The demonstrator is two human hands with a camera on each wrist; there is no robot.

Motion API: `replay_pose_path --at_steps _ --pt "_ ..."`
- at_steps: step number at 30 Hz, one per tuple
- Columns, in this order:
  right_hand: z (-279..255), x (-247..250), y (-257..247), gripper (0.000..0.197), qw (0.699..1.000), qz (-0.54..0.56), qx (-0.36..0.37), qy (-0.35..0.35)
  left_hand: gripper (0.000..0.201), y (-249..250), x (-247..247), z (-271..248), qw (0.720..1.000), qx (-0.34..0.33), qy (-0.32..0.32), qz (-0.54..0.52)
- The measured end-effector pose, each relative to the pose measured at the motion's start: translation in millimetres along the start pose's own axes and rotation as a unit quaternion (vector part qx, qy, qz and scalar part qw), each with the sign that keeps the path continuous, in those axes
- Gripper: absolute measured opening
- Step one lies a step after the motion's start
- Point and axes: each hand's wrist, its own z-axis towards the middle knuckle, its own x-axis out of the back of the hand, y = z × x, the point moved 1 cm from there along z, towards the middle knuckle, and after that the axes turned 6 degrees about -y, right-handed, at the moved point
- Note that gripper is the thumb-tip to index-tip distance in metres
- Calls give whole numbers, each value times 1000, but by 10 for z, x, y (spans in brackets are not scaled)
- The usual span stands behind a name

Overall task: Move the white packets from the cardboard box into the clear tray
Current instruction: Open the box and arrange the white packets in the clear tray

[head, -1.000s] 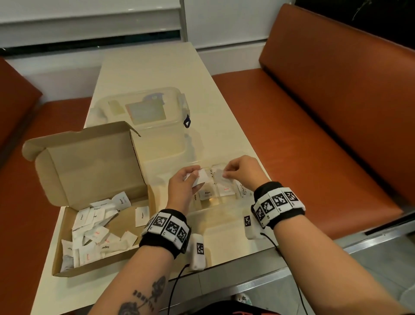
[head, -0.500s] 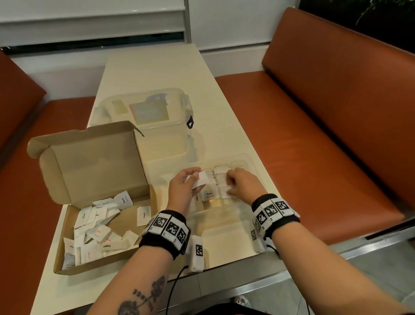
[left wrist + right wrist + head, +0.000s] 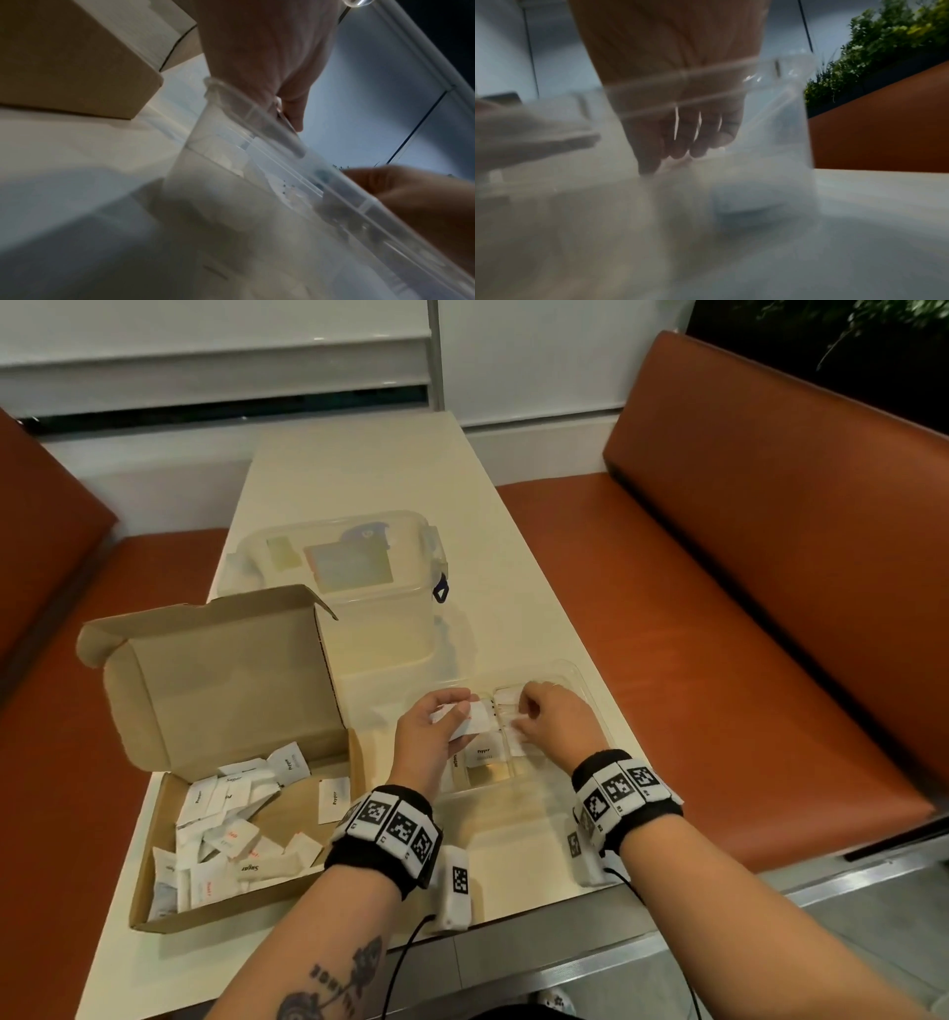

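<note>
Table (image 3: 359,469), cream top, between two orange bench seats (image 3: 719,618). Lidded clear storage tub (image 3: 339,567) toward the far end. Cardboard box (image 3: 215,670) at near left, lid flap upright, many white packets (image 3: 231,834) loose on its floor. Clear tray (image 3: 575,675) just right of box, both hands over it; a few packets already lie in its far compartments, one marked "Pepper" (image 3: 482,755). Left hand (image 3: 431,737) holds a small bunch of packets (image 3: 475,716) between thumb and curled fingers, above tray's left part. Right hand (image 3: 557,729) reaches down into tray, fingers curled, tips at a packet (image 3: 518,742); pinched or only pressed, cannot tell, wrist view blurred through tray wall.
</note>
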Motion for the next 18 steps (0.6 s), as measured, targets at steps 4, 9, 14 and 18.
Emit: replay_pose_path --at_steps 4,9,14,18 --pt "-12 75 -216 21 977 211 -14 17 11 26 -45 37 1000 2 6 -7" --pt "8 110 -275 13 943 332 -31 -1 9 79 -89 46 998 15 8 -62" --pt "11 196 -192 13 932 361 -27 19 22 88 -47 35 998 26 1 -58" --pt "45 316 -204 10 954 297 13 -40 19 103 -41 27 1000 27 -2 -7"
